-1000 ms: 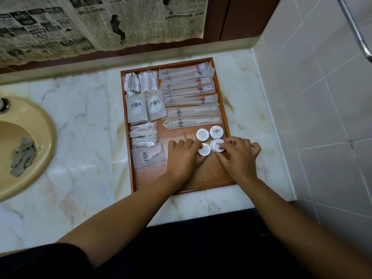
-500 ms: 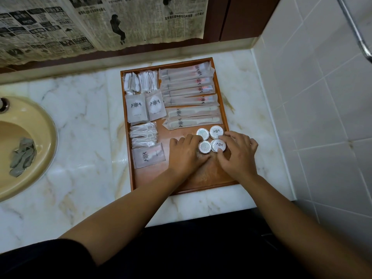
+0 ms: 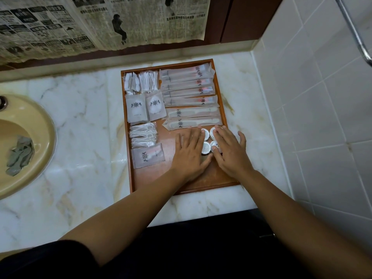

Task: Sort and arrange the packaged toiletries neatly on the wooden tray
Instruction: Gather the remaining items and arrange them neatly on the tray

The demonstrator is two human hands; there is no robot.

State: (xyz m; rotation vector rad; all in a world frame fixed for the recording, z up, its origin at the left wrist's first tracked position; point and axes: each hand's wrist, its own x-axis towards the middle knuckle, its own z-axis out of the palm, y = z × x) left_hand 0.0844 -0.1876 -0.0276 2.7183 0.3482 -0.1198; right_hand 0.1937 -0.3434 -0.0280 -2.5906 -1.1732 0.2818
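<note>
A wooden tray (image 3: pixel 153 178) lies on the marble counter. Long packets (image 3: pixel 187 91) are stacked along its right side, and two comb packets (image 3: pixel 193 118) lie below them. Square sachets (image 3: pixel 136 109), cotton-bud packs (image 3: pixel 141 81), floss-pick packs (image 3: pixel 143 134) and a flat sachet (image 3: pixel 148 156) fill the left side. Several small round white tins (image 3: pixel 206 147) sit clustered near the right edge. My left hand (image 3: pixel 189 152) lies flat with straight fingers against the cluster's left side. My right hand (image 3: pixel 229 152) lies flat over its right side, covering part of the tins.
A beige sink (image 3: pixel 24 146) with a grey cloth (image 3: pixel 19 156) in it sits at the left. A tiled wall (image 3: pixel 312 97) rises right of the counter, with a metal rail (image 3: pixel 354 29) above. Newspaper (image 3: pixel 90 23) hangs behind the tray.
Both hands went from pinching single tins with curled fingers to lying flat on either side of the cluster, sliding forward and pressing the tins together.
</note>
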